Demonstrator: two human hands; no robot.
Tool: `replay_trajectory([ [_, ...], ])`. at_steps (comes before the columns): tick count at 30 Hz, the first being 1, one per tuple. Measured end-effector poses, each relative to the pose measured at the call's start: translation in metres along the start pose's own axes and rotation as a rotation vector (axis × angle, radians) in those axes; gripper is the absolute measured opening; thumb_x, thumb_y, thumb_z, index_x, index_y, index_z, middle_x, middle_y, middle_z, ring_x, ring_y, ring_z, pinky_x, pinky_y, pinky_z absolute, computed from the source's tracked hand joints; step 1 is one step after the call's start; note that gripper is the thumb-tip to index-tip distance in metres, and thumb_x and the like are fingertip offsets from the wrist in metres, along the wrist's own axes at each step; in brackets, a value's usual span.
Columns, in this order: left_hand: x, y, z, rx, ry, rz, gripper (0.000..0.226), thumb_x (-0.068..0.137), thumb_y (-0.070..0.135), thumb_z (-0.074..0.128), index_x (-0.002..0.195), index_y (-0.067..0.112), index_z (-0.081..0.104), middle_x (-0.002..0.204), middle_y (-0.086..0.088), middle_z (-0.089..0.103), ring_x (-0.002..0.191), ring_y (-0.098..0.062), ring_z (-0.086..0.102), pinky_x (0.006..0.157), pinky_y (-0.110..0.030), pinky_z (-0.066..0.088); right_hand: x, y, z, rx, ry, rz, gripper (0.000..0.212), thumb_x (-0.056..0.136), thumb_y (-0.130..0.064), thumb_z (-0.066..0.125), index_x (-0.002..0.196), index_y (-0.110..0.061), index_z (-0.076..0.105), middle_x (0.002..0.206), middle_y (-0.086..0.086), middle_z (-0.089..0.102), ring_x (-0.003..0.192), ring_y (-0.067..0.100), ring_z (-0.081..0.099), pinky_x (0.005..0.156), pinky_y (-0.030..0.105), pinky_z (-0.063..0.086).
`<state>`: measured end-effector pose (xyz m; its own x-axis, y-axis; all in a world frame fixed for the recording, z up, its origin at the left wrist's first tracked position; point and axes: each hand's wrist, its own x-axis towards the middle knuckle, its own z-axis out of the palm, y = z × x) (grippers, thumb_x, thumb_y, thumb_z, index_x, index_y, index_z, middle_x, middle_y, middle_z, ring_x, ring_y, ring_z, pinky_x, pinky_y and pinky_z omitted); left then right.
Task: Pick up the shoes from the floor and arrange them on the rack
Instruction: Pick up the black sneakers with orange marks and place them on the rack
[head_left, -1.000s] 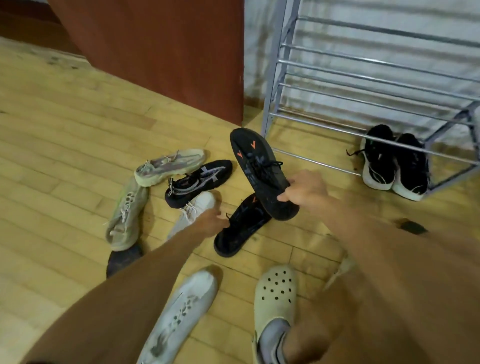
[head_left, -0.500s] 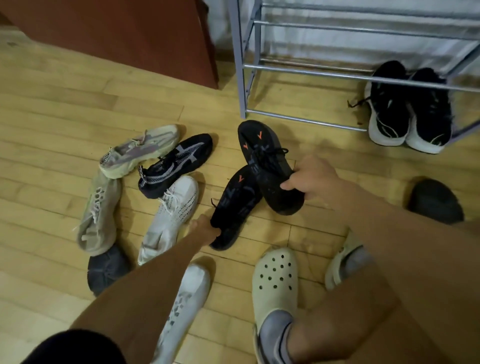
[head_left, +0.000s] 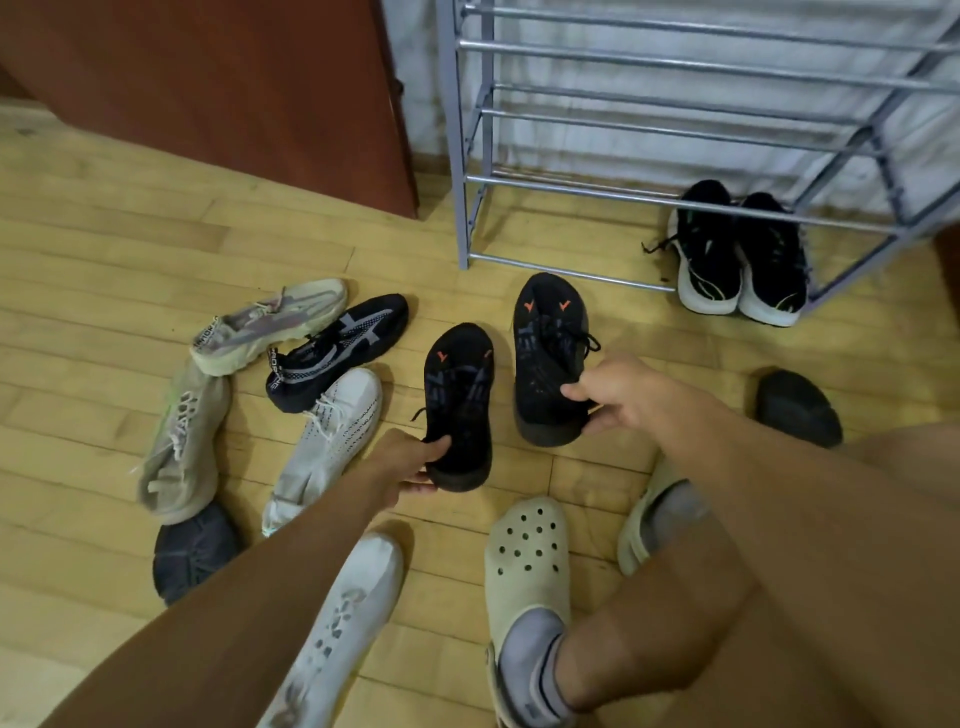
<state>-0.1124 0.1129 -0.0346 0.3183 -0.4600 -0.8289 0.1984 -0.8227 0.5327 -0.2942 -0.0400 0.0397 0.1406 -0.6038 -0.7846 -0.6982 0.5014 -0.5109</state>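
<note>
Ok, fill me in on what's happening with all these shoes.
A person is tidying shoes onto the metal rack. Each hand grips the heel of one black shoe with orange marks: the left hand holds one, the right hand the other. One black pair with white soles sits at the rack's bottom level. Several grey, white and dark shoes lie scattered on the wooden floor.

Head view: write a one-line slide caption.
Left hand and right hand each grip a black orange-marked shoe by the heel, near the metal rack.
</note>
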Motion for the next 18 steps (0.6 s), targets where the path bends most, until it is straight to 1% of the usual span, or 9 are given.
replay_trajectory([
  [2, -0.001, 0.015, -0.001, 0.007, -0.001, 0.055, 0.038, 0.088, 0.019, 0.067, 0.111, -0.009, 0.055, 0.108, -0.017, 0.062, 0.078, -0.022, 0.06, 0.052, -0.025, 0.057, 0.004, -0.002, -0.01, 0.077, 0.023, 0.021, 0.047, 0.091, -0.002, 0.062, 0.136, 0.0, 0.048, 0.134, 0.017, 0.055, 0.119, 0.035, 0.056, 0.074, 0.043, 0.057],
  [5, 0.005, 0.044, 0.006, 0.023, 0.006, 0.107, 0.041, 0.086, 0.015, 0.069, 0.115, -0.011, 0.056, 0.113, -0.02, 0.063, 0.093, -0.03, 0.062, 0.061, -0.032, 0.058, 0.01, -0.01, -0.028, 0.115, 0.056, 0.03, 0.046, 0.091, -0.001, 0.061, 0.136, 0.0, 0.049, 0.133, 0.017, 0.055, 0.12, 0.034, 0.055, 0.07, 0.043, 0.058],
  [7, 0.013, 0.068, 0.017, 0.046, 0.014, 0.13, 0.035, 0.083, 0.012, 0.071, 0.108, -0.009, 0.059, 0.112, -0.021, 0.065, 0.098, -0.035, 0.064, 0.065, -0.036, 0.058, 0.018, -0.017, -0.042, 0.116, 0.07, 0.037, 0.046, 0.091, -0.002, 0.062, 0.136, 0.001, 0.048, 0.133, 0.016, 0.055, 0.121, 0.032, 0.055, 0.06, 0.038, 0.056],
  [9, 0.022, 0.097, 0.031, 0.055, 0.011, 0.14, 0.028, 0.081, 0.007, 0.071, 0.102, -0.008, 0.059, 0.109, -0.021, 0.065, 0.096, -0.036, 0.064, 0.066, -0.039, 0.059, 0.03, -0.025, -0.058, 0.128, 0.087, 0.041, 0.047, 0.091, -0.002, 0.062, 0.135, 0.001, 0.048, 0.134, 0.017, 0.054, 0.12, 0.033, 0.056, 0.053, 0.037, 0.053],
  [10, 0.026, 0.111, 0.039, 0.052, 0.008, 0.145, 0.025, 0.08, 0.004, 0.07, 0.099, -0.008, 0.059, 0.106, -0.02, 0.065, 0.093, -0.036, 0.064, 0.067, -0.041, 0.059, 0.038, -0.029, -0.065, 0.133, 0.095, 0.037, 0.047, 0.091, -0.002, 0.062, 0.135, 0.001, 0.048, 0.136, 0.017, 0.053, 0.12, 0.034, 0.056, 0.054, 0.037, 0.054],
  [12, 0.037, 0.139, 0.053, 0.046, 0.002, 0.159, 0.02, 0.077, -0.001, 0.067, 0.094, -0.009, 0.06, 0.096, -0.02, 0.064, 0.081, -0.033, 0.063, 0.07, -0.043, 0.059, 0.057, -0.036, -0.079, 0.145, 0.111, 0.036, 0.05, 0.091, -0.001, 0.062, 0.137, 0.001, 0.045, 0.141, 0.016, 0.05, 0.121, 0.037, 0.055, 0.063, 0.041, 0.056],
  [14, 0.053, 0.164, 0.067, 0.051, 0.006, 0.185, 0.017, 0.076, -0.002, 0.067, 0.091, -0.009, 0.062, 0.085, -0.016, 0.065, 0.071, -0.028, 0.061, 0.071, -0.042, 0.06, 0.077, -0.042, -0.09, 0.162, 0.133, 0.035, 0.051, 0.09, -0.001, 0.063, 0.137, 0.001, 0.044, 0.141, 0.015, 0.05, 0.117, 0.038, 0.058, 0.07, 0.043, 0.058],
  [16, 0.074, 0.186, 0.077, 0.057, 0.011, 0.217, 0.017, 0.077, -0.001, 0.067, 0.091, -0.008, 0.063, 0.083, -0.015, 0.064, 0.069, -0.026, 0.06, 0.066, -0.039, 0.059, 0.101, -0.047, -0.101, 0.184, 0.138, 0.03, 0.049, 0.089, -0.001, 0.065, 0.134, 0.001, 0.046, 0.136, 0.016, 0.054, 0.106, 0.038, 0.063, 0.077, 0.047, 0.059],
  [18, 0.095, 0.205, 0.084, 0.055, 0.014, 0.24, 0.019, 0.077, 0.0, 0.068, 0.093, -0.009, 0.065, 0.086, -0.017, 0.065, 0.07, -0.027, 0.061, 0.062, -0.037, 0.059, 0.125, -0.052, -0.108, 0.187, 0.148, 0.022, 0.043, 0.09, -0.001, 0.064, 0.129, 0.002, 0.049, 0.129, 0.016, 0.057, 0.108, 0.039, 0.062, 0.084, 0.05, 0.057],
])
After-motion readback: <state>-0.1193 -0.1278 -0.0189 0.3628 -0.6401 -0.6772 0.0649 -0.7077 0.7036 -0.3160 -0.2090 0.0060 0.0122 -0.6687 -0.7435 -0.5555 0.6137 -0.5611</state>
